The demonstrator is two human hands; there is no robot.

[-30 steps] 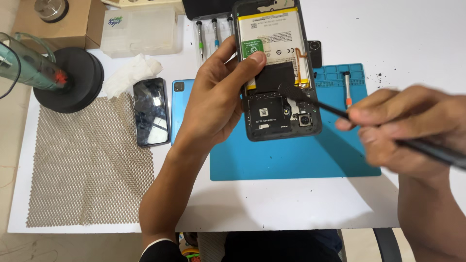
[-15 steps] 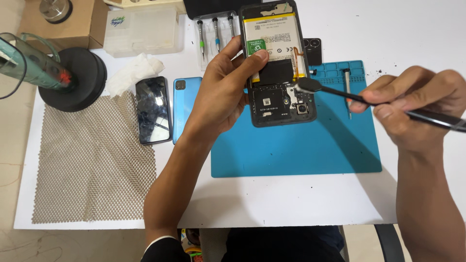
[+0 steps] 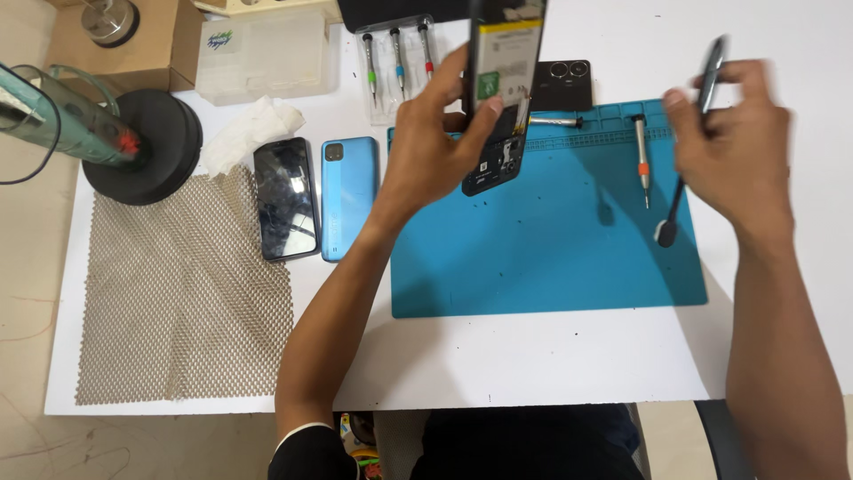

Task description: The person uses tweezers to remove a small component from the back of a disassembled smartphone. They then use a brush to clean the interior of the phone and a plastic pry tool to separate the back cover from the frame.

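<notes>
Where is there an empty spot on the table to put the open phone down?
The blue mat is mostly bare below the open phone in the left hand, left of the orange-banded screwdriver. The white table strip in front of the mat is free too. The back edge is crowded: screwdriver set, camera cover, plastic box.

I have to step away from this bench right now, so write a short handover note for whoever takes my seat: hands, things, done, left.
Left hand: holds the opened phone raised off the blue mat, its insides showing.
Right hand: holds a thin black brush tool, tip hanging over the mat's right edge.
On the mat: two screwdrivers.
Left of the mat: a blue phone and a black phone.
Done: back cover is off.
Left: phone not yet closed.
</notes>
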